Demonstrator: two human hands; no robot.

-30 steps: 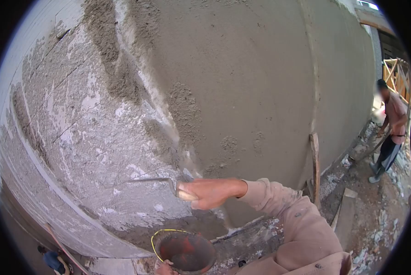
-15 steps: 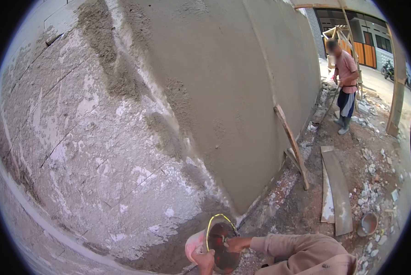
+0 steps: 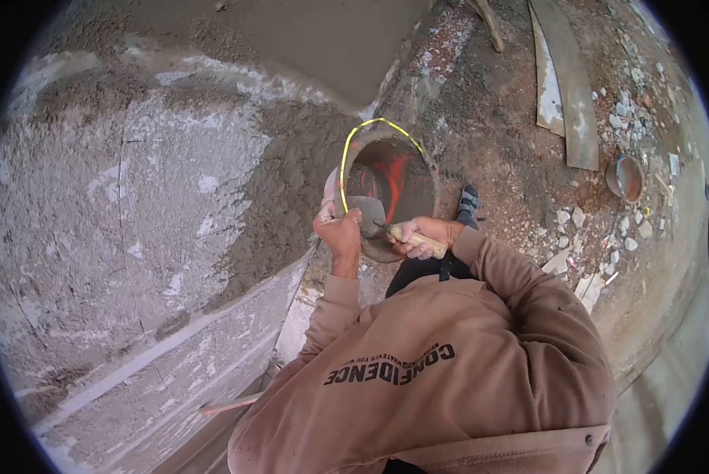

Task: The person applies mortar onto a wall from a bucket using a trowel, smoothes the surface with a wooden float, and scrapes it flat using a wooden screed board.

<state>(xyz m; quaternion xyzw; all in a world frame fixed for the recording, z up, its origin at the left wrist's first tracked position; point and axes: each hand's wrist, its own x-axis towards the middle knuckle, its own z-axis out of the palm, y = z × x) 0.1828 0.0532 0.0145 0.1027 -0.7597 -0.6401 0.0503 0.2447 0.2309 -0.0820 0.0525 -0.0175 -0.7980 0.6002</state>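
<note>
A bucket (image 3: 427,186) with a mortar-caked inside, red patches and a yellow handle (image 3: 344,162) is tilted in front of me, its mouth towards me. My left hand (image 3: 340,234) grips the bucket's near left rim. A wooden handle is wrapped in the fingers of my right hand (image 3: 424,238); it belongs to a trowel (image 3: 367,212), whose flat grey blade sits inside the bucket's mouth near my left thumb. Little mortar shows in the bucket; its bottom is partly shaded.
A wall (image 3: 181,158), partly rough and partly coated with smooth mortar, runs along the left and top. Two boards (image 3: 574,95) lie on the dirt ground at upper right. Beyond them are a small round container (image 3: 625,179) and scattered rubble (image 3: 577,216). My foot (image 3: 468,204) is beside the bucket.
My view has swung down from the wall to the bucket, and the other person has left the view. My right hand, earlier reaching into the bucket, is now at its near rim with the trowel visible.
</note>
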